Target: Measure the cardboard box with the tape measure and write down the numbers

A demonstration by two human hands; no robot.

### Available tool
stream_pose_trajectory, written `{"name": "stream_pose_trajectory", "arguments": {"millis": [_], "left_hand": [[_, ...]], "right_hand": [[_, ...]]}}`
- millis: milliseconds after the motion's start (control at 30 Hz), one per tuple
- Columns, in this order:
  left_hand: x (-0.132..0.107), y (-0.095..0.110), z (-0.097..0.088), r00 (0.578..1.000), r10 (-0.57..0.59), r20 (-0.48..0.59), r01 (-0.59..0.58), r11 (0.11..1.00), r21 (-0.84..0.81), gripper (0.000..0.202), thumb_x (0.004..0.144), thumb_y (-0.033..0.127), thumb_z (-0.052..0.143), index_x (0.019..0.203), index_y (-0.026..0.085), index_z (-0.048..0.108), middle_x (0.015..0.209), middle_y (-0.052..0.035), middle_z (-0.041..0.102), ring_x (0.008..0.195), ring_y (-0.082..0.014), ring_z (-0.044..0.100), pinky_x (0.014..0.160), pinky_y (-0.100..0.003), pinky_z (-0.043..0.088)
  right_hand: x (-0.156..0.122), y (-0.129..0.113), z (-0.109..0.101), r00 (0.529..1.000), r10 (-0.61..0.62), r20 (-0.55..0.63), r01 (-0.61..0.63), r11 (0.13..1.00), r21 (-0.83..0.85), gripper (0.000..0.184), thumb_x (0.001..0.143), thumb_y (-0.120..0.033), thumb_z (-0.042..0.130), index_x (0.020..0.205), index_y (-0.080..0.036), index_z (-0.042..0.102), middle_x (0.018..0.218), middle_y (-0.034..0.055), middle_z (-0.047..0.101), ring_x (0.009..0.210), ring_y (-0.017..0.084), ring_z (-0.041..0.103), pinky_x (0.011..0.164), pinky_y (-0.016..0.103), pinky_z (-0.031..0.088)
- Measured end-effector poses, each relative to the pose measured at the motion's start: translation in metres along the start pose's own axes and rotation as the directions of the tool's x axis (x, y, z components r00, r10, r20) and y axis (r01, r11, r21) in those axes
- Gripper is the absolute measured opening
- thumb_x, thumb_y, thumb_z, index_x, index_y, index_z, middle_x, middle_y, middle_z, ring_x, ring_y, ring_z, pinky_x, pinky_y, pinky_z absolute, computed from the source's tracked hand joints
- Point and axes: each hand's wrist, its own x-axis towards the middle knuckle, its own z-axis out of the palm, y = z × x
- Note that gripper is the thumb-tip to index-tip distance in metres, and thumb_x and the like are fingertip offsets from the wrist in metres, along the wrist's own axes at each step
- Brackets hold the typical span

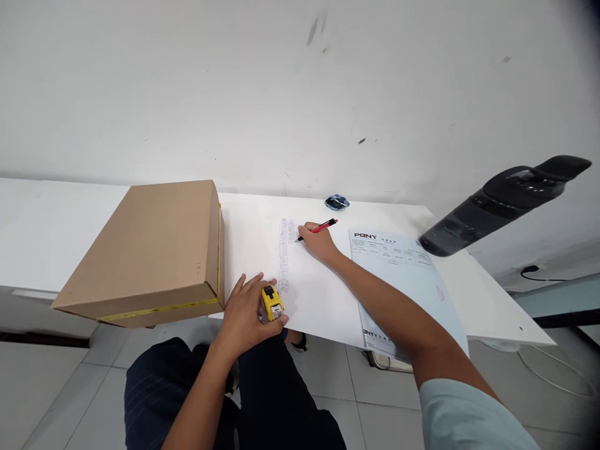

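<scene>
My right hand (322,242) grips a red and black pen (323,225), its tip down on the white surface. Beside the tip run narrow columns of small handwriting (284,256); whether they are on a sheet or on the tabletop itself, I cannot tell. Near the front edge, my left hand (246,315) is closed around a yellow and black tape measure (272,302), thumb on one side and fingers on the other. A closed cardboard box (150,244) with yellow tape along its side stands just left of that hand. Beneath my right forearm lie printed papers (398,259) headed "PONY".
A black bottle (492,209) stands at the right of the white table (253,215). By the wall lies a small dark blue, patterned object (336,202). A black plug with a cable (529,269) shows at far right. Legs in dark trousers are below the table's front edge.
</scene>
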Motion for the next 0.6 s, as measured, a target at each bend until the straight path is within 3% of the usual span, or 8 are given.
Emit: {"name": "stream_pose_trajectory", "arguments": {"millis": [100,233,367,433,500,600], "left_hand": [[0.0,0.001,0.0,1.0,0.002,-0.005,-0.002,1.0,0.009,0.054,0.079,0.041,0.069,0.127,0.023,0.054,0.139,-0.0062,0.066,0.142,-0.0308,0.05,0.128,-0.056,0.025],[0.001,0.0,0.001,1.0,0.007,-0.023,-0.007,1.0,0.028,0.055,0.08,0.041,0.069,0.13,0.022,0.055,0.137,-0.0071,0.067,0.141,-0.0305,0.052,0.128,-0.056,0.026],[0.001,-0.002,0.001,0.999,0.021,-0.028,-0.02,0.999,0.033,0.056,0.08,0.041,0.069,0.131,0.022,0.056,0.137,-0.008,0.067,0.141,-0.0312,0.052,0.127,-0.056,0.027],[0.001,-0.002,0.001,0.999,0.022,-0.024,-0.022,0.999,0.03,0.056,0.08,0.041,0.069,0.131,0.022,0.056,0.137,-0.0083,0.067,0.141,-0.0315,0.052,0.127,-0.057,0.028],[0.001,-0.002,0.0,1.0,0.02,-0.024,-0.019,1.0,0.023,0.057,0.079,0.041,0.069,0.131,0.023,0.055,0.137,-0.0084,0.067,0.141,-0.0318,0.052,0.127,-0.057,0.028],[0.001,-0.001,-0.002,1.0,0.01,-0.023,-0.01,1.0,0.006,0.056,0.079,0.04,0.07,0.13,0.023,0.056,0.137,-0.0083,0.067,0.14,-0.0323,0.053,0.127,-0.058,0.027]], "right_hand": [[0.003,0.003,-0.003,0.997,-0.076,-0.008,0.075,0.991,-0.107,0.032,0.093,-0.039,0.044,0.065,-0.023,0.047,0.067,0.0006,0.053,0.063,0.016,0.047,0.06,0.029,0.038],[0.006,0.009,-0.01,0.967,-0.225,0.118,0.253,0.903,-0.348,0.018,0.088,-0.026,0.053,0.099,-0.025,0.067,0.108,0.0052,0.064,0.076,0.018,0.055,0.066,0.031,0.039],[0.008,0.015,-0.011,0.954,-0.216,0.206,0.293,0.817,-0.496,0.051,0.082,-0.01,0.048,0.127,-0.029,0.064,0.121,0.0071,0.061,0.075,0.019,0.056,0.066,0.032,0.041],[0.015,0.016,-0.012,0.958,-0.204,0.203,0.285,0.781,-0.556,0.06,0.083,-0.005,0.044,0.137,-0.027,0.059,0.124,0.0109,0.06,0.082,0.022,0.059,0.072,0.035,0.044],[0.029,0.017,-0.019,0.966,-0.199,0.164,0.258,0.749,-0.611,0.061,0.085,-0.004,0.041,0.141,-0.022,0.056,0.132,0.0162,0.058,0.102,0.029,0.059,0.088,0.042,0.043],[0.06,0.019,-0.037,0.98,-0.181,0.087,0.192,0.726,-0.66,0.055,0.091,-0.008,0.039,0.142,-0.018,0.055,0.15,0.0205,0.047,0.136,0.037,0.041,0.11,0.054,0.028]]}}
